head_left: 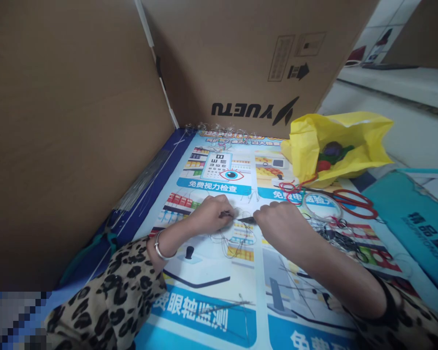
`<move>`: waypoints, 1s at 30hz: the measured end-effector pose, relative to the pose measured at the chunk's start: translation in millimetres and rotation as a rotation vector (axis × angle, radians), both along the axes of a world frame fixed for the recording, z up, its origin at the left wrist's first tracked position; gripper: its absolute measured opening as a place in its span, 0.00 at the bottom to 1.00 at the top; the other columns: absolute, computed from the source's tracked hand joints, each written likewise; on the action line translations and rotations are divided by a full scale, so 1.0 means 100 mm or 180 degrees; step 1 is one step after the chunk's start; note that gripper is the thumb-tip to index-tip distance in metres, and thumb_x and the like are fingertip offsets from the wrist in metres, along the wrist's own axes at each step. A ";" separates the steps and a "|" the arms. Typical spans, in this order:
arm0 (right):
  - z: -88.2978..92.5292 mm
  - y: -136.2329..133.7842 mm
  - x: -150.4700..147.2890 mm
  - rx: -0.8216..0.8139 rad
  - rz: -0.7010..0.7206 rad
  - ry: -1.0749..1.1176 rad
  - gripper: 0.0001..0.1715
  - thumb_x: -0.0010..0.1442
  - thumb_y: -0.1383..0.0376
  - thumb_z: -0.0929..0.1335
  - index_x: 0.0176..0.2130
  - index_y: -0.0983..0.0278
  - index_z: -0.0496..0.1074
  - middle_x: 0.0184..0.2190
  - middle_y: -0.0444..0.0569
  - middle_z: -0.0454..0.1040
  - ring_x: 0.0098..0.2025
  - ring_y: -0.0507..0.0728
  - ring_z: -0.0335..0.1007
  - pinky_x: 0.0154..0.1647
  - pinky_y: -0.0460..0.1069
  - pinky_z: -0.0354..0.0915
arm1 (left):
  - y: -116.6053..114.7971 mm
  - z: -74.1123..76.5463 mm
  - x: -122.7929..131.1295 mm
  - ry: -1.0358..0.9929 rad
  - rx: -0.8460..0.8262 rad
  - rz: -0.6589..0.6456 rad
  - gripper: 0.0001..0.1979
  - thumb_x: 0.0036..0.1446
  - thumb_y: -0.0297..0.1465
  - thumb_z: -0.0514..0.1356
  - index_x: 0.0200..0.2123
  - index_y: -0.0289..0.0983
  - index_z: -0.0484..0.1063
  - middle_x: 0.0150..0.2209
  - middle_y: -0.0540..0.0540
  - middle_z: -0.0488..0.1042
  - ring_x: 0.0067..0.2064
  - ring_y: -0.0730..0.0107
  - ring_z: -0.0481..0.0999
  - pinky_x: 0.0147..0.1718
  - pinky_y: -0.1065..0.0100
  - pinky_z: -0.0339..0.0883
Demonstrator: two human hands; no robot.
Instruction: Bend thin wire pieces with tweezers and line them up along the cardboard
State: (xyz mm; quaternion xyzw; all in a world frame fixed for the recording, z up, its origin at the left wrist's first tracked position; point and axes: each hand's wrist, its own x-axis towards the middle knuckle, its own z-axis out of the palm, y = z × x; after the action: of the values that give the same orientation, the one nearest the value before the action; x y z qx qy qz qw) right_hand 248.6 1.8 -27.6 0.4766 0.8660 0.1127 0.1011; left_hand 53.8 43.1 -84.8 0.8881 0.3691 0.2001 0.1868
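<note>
My left hand (213, 214), with a silver bangle at its wrist, is closed in a pinch on a thin wire (226, 240). Loose loops of that wire hang below the fingers, over the printed poster. My right hand (281, 221) is wrapped round a tool whose handles are hidden in the fist. Its dark, tapered tip, which looks like the nose of pliers (246, 220), points left at the wire beside my left fingertips. Whether the tip touches the wire is too small to tell. Straight wire lengths (224, 307) lie on the poster nearer to me.
Cardboard walls (233, 58) stand at the left and back. On the right are a yellow bag (306, 150) holding yarn balls, a wire coil (323, 206), red-orange loops (355, 204), a dark wire heap (339, 240) and a teal box (416, 223). Teal-handled pliers (109, 238) and a wire bundle (142, 180) lie left.
</note>
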 end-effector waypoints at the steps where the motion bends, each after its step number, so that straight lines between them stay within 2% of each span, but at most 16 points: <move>1: 0.00 0.00 0.00 -0.0001 -0.0006 -0.0002 0.12 0.50 0.76 0.62 0.24 0.65 0.71 0.23 0.51 0.73 0.26 0.58 0.69 0.24 0.48 0.53 | 0.00 -0.01 0.00 -0.0030 -0.0020 0.0058 0.06 0.50 0.26 0.56 0.31 0.38 0.73 0.32 0.49 0.70 0.39 0.71 0.68 0.38 0.69 0.61; 14: -0.04 0.00 0.02 -0.0057 -0.0099 -0.0018 0.12 0.50 0.76 0.61 0.26 0.64 0.71 0.25 0.52 0.73 0.27 0.57 0.68 0.24 0.47 0.49 | -0.01 -0.03 0.02 -0.0116 -0.0202 0.0340 0.05 0.46 0.25 0.57 0.28 0.37 0.73 0.33 0.48 0.68 0.36 0.71 0.68 0.36 0.70 0.61; 21: -0.09 0.05 0.04 0.0046 -0.0015 0.0066 0.10 0.49 0.75 0.63 0.26 0.64 0.71 0.24 0.52 0.72 0.28 0.58 0.66 0.25 0.49 0.46 | 0.00 -0.04 0.00 -0.0235 -0.0144 0.0183 0.04 0.48 0.25 0.57 0.28 0.37 0.71 0.30 0.51 0.71 0.36 0.72 0.69 0.37 0.71 0.59; 30: -0.20 0.11 0.06 0.0266 0.0156 0.0271 0.09 0.51 0.73 0.62 0.27 0.64 0.71 0.26 0.51 0.71 0.31 0.57 0.64 0.28 0.50 0.44 | -0.01 -0.03 0.00 -0.0081 0.0023 0.0232 0.05 0.49 0.25 0.55 0.28 0.37 0.70 0.29 0.51 0.71 0.34 0.73 0.68 0.35 0.72 0.57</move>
State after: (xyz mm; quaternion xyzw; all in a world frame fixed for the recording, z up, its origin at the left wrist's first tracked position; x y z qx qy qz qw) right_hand 255.0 12.8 -48.1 0.4634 0.8754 0.1308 0.0414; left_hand 53.9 41.7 -87.3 0.8722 0.3981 0.2194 0.1809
